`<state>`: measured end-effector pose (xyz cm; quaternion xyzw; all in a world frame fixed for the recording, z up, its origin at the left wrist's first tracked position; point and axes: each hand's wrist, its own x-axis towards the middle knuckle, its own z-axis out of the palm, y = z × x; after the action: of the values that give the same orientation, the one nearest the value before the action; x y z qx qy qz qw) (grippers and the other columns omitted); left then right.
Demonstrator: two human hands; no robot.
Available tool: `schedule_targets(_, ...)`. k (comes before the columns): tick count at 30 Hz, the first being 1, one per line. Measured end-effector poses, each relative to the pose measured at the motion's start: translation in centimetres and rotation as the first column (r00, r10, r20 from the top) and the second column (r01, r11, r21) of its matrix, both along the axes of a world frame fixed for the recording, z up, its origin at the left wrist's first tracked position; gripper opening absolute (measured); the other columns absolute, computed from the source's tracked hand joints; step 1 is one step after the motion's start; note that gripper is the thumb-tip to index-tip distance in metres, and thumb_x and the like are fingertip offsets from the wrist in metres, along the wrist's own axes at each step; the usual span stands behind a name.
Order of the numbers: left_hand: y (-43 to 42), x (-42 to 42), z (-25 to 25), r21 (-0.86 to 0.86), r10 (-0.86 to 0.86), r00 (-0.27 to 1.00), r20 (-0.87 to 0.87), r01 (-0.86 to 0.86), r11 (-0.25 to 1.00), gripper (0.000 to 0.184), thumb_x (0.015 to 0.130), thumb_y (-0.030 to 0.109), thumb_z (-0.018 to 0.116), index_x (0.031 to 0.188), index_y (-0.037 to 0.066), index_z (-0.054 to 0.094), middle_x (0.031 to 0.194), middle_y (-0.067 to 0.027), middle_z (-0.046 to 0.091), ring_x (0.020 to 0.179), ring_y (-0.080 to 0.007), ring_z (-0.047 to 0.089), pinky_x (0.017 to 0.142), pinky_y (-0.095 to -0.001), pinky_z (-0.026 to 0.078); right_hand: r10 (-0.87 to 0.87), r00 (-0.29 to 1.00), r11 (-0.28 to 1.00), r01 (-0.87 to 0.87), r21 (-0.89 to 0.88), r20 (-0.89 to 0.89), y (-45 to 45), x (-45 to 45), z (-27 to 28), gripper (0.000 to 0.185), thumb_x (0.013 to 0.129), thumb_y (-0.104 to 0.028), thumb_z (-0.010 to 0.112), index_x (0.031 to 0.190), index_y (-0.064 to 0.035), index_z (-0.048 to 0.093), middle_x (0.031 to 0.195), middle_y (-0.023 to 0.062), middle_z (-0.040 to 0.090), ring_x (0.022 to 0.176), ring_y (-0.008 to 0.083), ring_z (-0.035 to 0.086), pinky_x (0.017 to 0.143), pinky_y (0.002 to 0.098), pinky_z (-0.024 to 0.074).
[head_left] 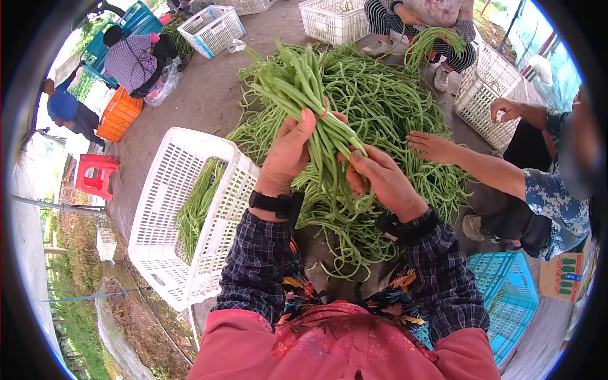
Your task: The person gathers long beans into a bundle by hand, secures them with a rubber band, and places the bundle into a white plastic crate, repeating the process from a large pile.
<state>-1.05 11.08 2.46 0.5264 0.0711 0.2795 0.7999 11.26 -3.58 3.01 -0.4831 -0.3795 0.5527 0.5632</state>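
A bundle of green long beans point(297, 79) is held up in front of me, with a red band point(325, 107) around its middle. My left hand point(292, 149) is closed around the bundle just below the band, thumb on top. Lower down, my right hand point(383, 180) grips the hanging part of the same beans between thumb and fingers. Beneath both hands spreads a large heap of loose long beans point(386, 101) on the ground.
A white crate point(180, 142) with long beans inside stands to my left, and a blue crate point(506, 304) at lower right. Another person's hand point(437, 147) reaches over the heap from the right. More people and white crates point(332, 22) surround the heap; a red stool point(96, 176) stands far left.
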Motion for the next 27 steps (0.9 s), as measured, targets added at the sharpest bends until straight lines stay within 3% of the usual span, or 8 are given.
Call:
schedule_targets(6, -1.2, 1.6, -0.9, -0.121, 0.123, 0.992, -0.034, -0.126, 0.985, 0.043, 0.089, 0.043, 0.053, 0.111, 0.006, 0.049, 0.104, -0.0172, 0.06, 0.089, -0.0232, 0.062, 0.078, -0.0357, 0.051, -0.073, 0.995, 0.997, 0.072, 0.011, 0.062, 1.1, -1.1, -2.0, 0.026, 0.097, -0.026, 0.044, 0.094, -0.0004, 0.052, 0.063, 0.0018, 0.048, 0.054, 0.008, 0.043, 0.051, 0.0243, 0.0367)
schedule_targets(8, -1.5, 1.5, -1.5, -0.244, 0.266, 0.952, -0.15, -0.297, 0.923, 0.042, 0.089, 0.043, 0.054, 0.105, 0.004, 0.049, 0.093, -0.0151, 0.062, 0.081, -0.0203, 0.062, 0.073, -0.0339, 0.052, -0.223, 0.894, 0.972, 0.176, 0.153, 0.388, 1.0, -1.9, -3.3, 0.023, 0.094, -0.021, 0.048, 0.092, 0.0019, 0.049, 0.065, 0.0089, 0.05, 0.057, 0.0149, 0.047, 0.054, 0.0315, 0.039)
schedule_targets(17, 3.0, -0.5, -1.5, -0.573, 0.546, 0.835, -0.076, -0.484, 0.661, 0.039, 0.084, 0.048, 0.059, 0.081, 0.009, 0.055, 0.079, -0.0085, 0.061, 0.071, -0.0224, 0.06, 0.066, -0.0385, 0.052, -0.044, 0.779, 0.998, 0.059, -0.004, 0.626, -1.6, -2.2, -4.1, 0.021, 0.09, -0.017, 0.052, 0.091, 0.0034, 0.046, 0.067, 0.0218, 0.05, 0.058, 0.0335, 0.047, 0.056, 0.0382, 0.0397)
schedule_targets(19, 3.8, -2.0, -1.2, -0.555, 0.566, 0.823, -0.046, -0.492, 0.671, 0.038, 0.084, 0.048, 0.059, 0.082, 0.009, 0.055, 0.08, -0.0085, 0.061, 0.073, -0.0222, 0.06, 0.066, -0.0383, 0.052, 0.087, 0.843, 0.992, -0.026, -0.121, 0.532, -3.2, -1.1, -4.8, 0.014, 0.092, -0.014, 0.051, 0.094, 0.0, 0.05, 0.066, 0.0, 0.045, 0.06, 0.0074, 0.036, 0.053, 0.0246, 0.0335)
schedule_targets(21, 4.7, -3.7, -0.6, -0.511, 0.586, 0.809, -0.033, -0.518, 0.686, 0.041, 0.084, 0.049, 0.059, 0.088, 0.009, 0.055, 0.083, -0.0085, 0.061, 0.076, -0.0216, 0.06, 0.067, -0.0376, 0.052, -0.014, 0.928, 1.0, 0.022, -0.016, 0.372, -5.1, 0.8, -5.7, 0.014, 0.092, -0.019, 0.05, 0.094, -0.0043, 0.053, 0.065, -0.0029, 0.045, 0.055, 0.0054, 0.038, 0.049, 0.023, 0.0341)
schedule_targets(22, 5.2, -5.2, -0.2, -0.497, 0.625, 0.78, -0.009, -0.546, 0.675, 0.041, 0.084, 0.049, 0.059, 0.088, 0.009, 0.055, 0.083, -0.0085, 0.061, 0.076, -0.0216, 0.06, 0.067, -0.0376, 0.052, -0.221, 0.974, 0.947, 0.203, -0.25, -0.044, -6.7, 5.2, -4.4, 0.02, 0.093, -0.024, 0.049, 0.1, -0.0068, 0.056, 0.069, -0.0012, 0.049, 0.054, 0.0066, 0.043, 0.047, 0.0241, 0.035)
schedule_targets(23, 5.0, -5.5, -0.4, -0.464, 0.602, 0.798, -0.025, -0.543, 0.7, 0.042, 0.084, 0.05, 0.058, 0.091, 0.009, 0.053, 0.084, -0.0085, 0.061, 0.078, -0.0212, 0.06, 0.068, -0.0374, 0.052, -0.348, 0.926, 0.904, 0.373, -0.208, 0.147, -7.7, 6.4, -3.0, 0.02, 0.095, -0.029, 0.047, 0.1, -0.0111, 0.055, 0.065, -0.004, 0.043, 0.052, 0.0032, 0.037, 0.044, 0.0198, 0.0295)
schedule_targets(27, 5.1, -6.5, -1.3, -0.33, 0.587, 0.806, -0.071, -0.575, 0.749, 0.047, 0.082, 0.052, 0.059, 0.098, 0.008, 0.051, 0.087, -0.0089, 0.06, 0.08, -0.0211, 0.06, 0.072, -0.0374, 0.051, -0.7, 0.646, 0.663, 0.746, 0.056, -0.304, -11.0, 13.8, -3.2, 0.022, 0.096, -0.032, 0.045, 0.092, -0.0117, 0.05, 0.062, -0.0057, 0.034, 0.05, 0.0051, 0.032, 0.044, 0.0213, 0.0264)
